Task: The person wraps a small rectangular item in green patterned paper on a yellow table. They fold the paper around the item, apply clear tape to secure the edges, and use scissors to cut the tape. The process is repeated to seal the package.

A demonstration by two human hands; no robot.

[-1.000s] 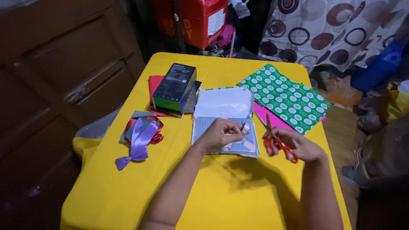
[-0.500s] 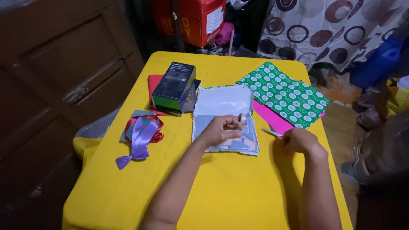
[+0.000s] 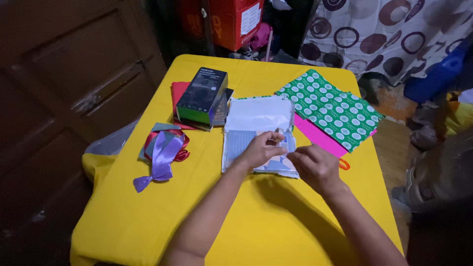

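I see a glossy satin ribbon [image 3: 161, 160], matt dotted wrapping paper [image 3: 330, 109], a smooth cardboard box [image 3: 203, 96], and a yellow cloth-covered table [image 3: 276, 226].

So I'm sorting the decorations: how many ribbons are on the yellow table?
2. The purple ribbon lies left of the hands, on top of the red ribbon, which peeks out beneath it. More may be hidden under the papers.
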